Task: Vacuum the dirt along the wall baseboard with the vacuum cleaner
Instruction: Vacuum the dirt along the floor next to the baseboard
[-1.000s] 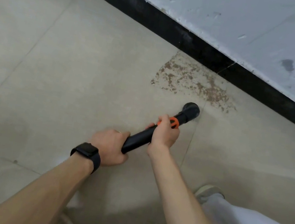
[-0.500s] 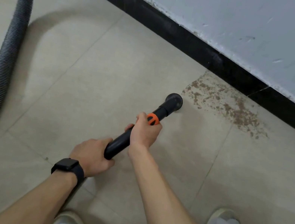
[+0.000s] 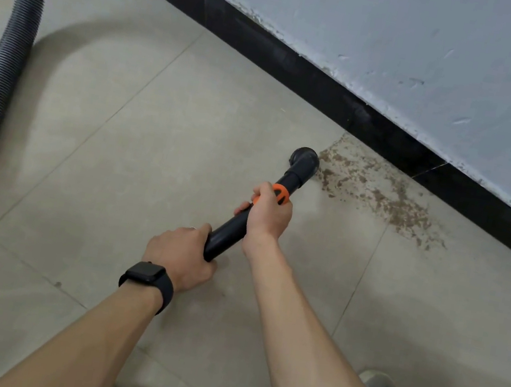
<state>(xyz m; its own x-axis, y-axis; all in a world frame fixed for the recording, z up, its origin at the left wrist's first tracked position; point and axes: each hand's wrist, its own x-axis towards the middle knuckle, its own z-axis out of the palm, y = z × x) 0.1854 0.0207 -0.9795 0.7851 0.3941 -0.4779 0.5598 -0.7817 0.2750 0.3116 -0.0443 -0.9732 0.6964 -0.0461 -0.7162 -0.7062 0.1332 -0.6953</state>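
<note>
A black vacuum wand [image 3: 230,229] with an orange collar [image 3: 280,193] points toward the wall. Its round nozzle [image 3: 303,161] sits on the floor tile at the left edge of a brown dirt patch [image 3: 381,190]. The dirt spreads along the black baseboard [image 3: 302,75]. My right hand [image 3: 267,212] grips the wand just below the orange collar. My left hand [image 3: 180,253], with a black watch on the wrist, grips the wand's lower end.
The ribbed black vacuum hose [image 3: 2,53] curves down the left side of the floor. A scuffed pale wall [image 3: 410,43] rises above the baseboard. My shoe [image 3: 379,384] and light trouser leg are at the bottom right. Beige tiles surround the wand.
The view has swung, bringing the hose into sight on the left. The nozzle has moved from below the dirt patch to its left edge. Both hands keep their grip.
</note>
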